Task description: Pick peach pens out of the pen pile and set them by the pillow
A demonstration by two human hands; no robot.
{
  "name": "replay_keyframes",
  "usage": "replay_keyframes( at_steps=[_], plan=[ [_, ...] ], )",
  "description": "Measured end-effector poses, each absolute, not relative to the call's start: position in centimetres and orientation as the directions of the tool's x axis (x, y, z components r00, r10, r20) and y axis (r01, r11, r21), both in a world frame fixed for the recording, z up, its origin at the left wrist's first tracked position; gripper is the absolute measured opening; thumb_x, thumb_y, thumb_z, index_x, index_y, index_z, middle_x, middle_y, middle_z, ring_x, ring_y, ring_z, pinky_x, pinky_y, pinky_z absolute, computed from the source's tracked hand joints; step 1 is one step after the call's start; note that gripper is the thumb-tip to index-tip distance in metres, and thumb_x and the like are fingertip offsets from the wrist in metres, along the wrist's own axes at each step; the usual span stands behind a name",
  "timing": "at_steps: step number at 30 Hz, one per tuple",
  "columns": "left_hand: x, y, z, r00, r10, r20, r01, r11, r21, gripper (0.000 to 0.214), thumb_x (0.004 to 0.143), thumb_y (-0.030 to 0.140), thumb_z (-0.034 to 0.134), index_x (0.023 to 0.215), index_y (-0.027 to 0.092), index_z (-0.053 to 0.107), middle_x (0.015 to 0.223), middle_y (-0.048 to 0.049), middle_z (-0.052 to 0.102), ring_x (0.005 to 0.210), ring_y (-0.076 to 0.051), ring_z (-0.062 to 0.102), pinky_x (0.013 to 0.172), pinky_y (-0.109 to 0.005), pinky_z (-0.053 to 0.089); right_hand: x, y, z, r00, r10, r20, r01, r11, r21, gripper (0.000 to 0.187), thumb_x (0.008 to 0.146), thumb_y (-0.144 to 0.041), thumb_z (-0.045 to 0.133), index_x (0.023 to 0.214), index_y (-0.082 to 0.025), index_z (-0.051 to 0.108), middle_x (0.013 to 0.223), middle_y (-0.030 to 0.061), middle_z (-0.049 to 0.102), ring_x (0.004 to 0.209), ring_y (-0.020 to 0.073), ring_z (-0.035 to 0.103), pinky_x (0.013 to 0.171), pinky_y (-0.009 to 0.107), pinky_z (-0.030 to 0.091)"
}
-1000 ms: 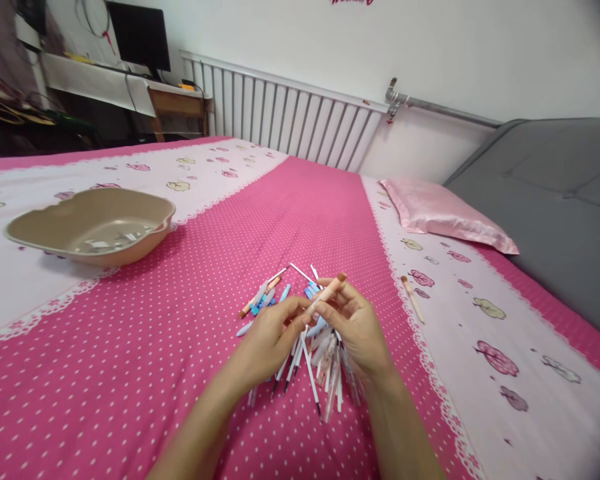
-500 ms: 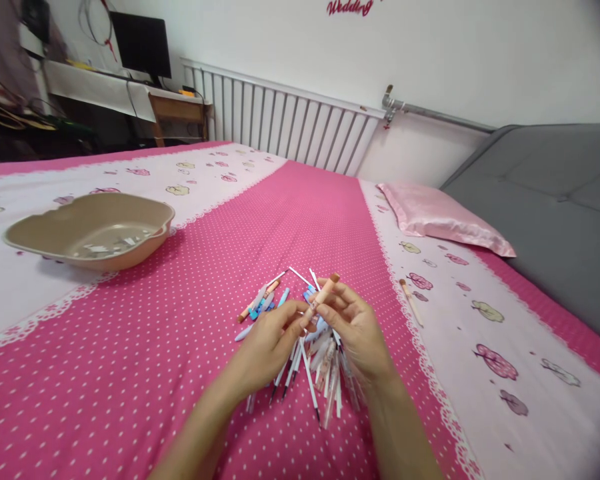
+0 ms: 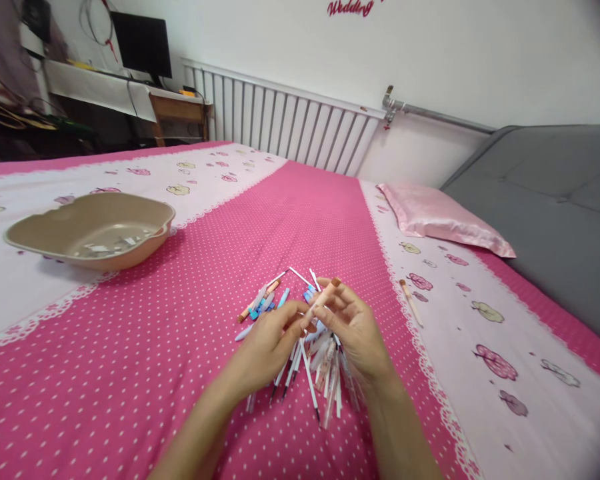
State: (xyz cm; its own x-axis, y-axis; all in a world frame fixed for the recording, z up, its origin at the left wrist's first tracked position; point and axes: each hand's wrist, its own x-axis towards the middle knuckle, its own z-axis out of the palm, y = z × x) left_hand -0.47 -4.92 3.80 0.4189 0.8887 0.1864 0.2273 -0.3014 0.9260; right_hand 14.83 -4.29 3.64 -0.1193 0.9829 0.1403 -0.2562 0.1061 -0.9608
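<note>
Between my hands is a peach pen [image 3: 327, 293] with a brown end, tilted up to the right. The fingers of my left hand [image 3: 275, 337] pinch its lower end. My right hand [image 3: 357, 333] grips it higher up with thumb and fingers, below the brown end. Under and around both hands lies a loose pile of pen parts: white refills [image 3: 310, 383] with dark tips, clear plastic tubes [image 3: 331, 393] and blue pieces [image 3: 263, 308]. My hands hide part of this pile.
A similar peach pen [image 3: 411, 303] lies apart on the right. On the left stands a beige basin [image 3: 145, 207] with small white pieces inside. A pink pillow [image 3: 445, 217] rests by the grey headboard [image 3: 545, 180]. Pink dotted bedding [image 3: 180, 353] lies beneath everything.
The pen has turned slightly in my fingers, and its brown end sits a little lower and further right. Both hands stay in nearly the same place.
</note>
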Motion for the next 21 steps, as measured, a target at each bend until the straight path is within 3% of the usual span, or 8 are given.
replay_keyframes(
  at_steps=[3, 6, 9, 13, 15, 21],
  plan=[
    [-0.53, -5.02, 3.95, 0.423, 0.887, 0.186, 0.239, -0.308, 0.921, 0.023, 0.091, 0.033, 0.038, 0.095, 0.018, 0.055, 0.088, -0.0027, 0.063, 0.082, -0.016, 0.058, 0.073, -0.028, 0.043, 14.83, -4.36, 3.83, -0.121, 0.982, 0.145, -0.266, 0.108, -0.958, 0.049, 0.07, -0.021, 0.072, 0.114, -0.027, 0.053, 0.1, 0.0016, 0.061, 0.096, 0.0169, 0.058, 0.075, 0.027, 0.05],
    [-0.6, -5.13, 3.94, 0.418, 0.889, 0.188, 0.236, -0.306, 0.922, 0.023, 0.091, 0.032, 0.038, 0.095, 0.018, 0.056, 0.089, -0.0033, 0.063, 0.083, -0.016, 0.057, 0.073, -0.028, 0.043, 14.87, -4.5, 4.07, -0.193, 0.973, 0.127, -0.301, 0.065, -0.952, 0.048, 0.075, -0.024, 0.067, 0.12, -0.029, 0.049, 0.11, 0.0044, 0.061, 0.102, 0.0188, 0.057, 0.08, 0.031, 0.05],
    [-0.61, -5.16, 3.86, 0.418, 0.888, 0.19, 0.215, -0.3, 0.93, 0.022, 0.091, 0.032, 0.038, 0.093, 0.018, 0.055, 0.091, -0.0038, 0.063, 0.084, -0.016, 0.057, 0.074, -0.028, 0.044, 14.87, -4.48, 3.91, -0.206, 0.972, 0.117, -0.291, 0.053, -0.955, 0.042, 0.079, -0.027, 0.063, 0.119, -0.026, 0.051, 0.101, 0.0057, 0.066, 0.094, 0.0191, 0.061, 0.08, 0.034, 0.05],
    [-0.55, -5.09, 3.74, 0.424, 0.887, 0.185, 0.226, -0.301, 0.927, 0.023, 0.091, 0.034, 0.038, 0.092, 0.018, 0.054, 0.09, -0.0035, 0.062, 0.084, -0.016, 0.058, 0.076, -0.028, 0.044, 14.82, -4.28, 3.43, -0.139, 0.983, 0.123, -0.255, 0.084, -0.963, 0.041, 0.071, -0.025, 0.071, 0.11, -0.024, 0.057, 0.09, 0.0023, 0.065, 0.082, 0.0157, 0.062, 0.07, 0.027, 0.051],
    [-0.55, -5.06, 3.66, 0.43, 0.886, 0.177, 0.229, -0.296, 0.927, 0.023, 0.091, 0.035, 0.038, 0.093, 0.018, 0.054, 0.089, -0.0032, 0.063, 0.083, -0.016, 0.058, 0.076, -0.028, 0.044, 14.81, -4.27, 3.46, -0.137, 0.983, 0.121, -0.272, 0.08, -0.959, 0.045, 0.069, -0.023, 0.073, 0.111, -0.026, 0.056, 0.092, 0.0014, 0.064, 0.083, 0.0152, 0.061, 0.066, 0.025, 0.051],
    [-0.68, -5.18, 3.86, 0.457, 0.87, 0.184, 0.157, -0.282, 0.946, 0.026, 0.091, 0.034, 0.037, 0.099, 0.019, 0.056, 0.094, -0.0046, 0.062, 0.085, -0.016, 0.057, 0.077, -0.029, 0.045, 15.07, -4.53, 3.99, -0.22, 0.968, 0.124, -0.302, 0.054, -0.952, 0.042, 0.079, -0.026, 0.064, 0.119, -0.027, 0.053, 0.103, 0.0045, 0.066, 0.09, 0.0167, 0.062, 0.078, 0.031, 0.051]
  ],
)
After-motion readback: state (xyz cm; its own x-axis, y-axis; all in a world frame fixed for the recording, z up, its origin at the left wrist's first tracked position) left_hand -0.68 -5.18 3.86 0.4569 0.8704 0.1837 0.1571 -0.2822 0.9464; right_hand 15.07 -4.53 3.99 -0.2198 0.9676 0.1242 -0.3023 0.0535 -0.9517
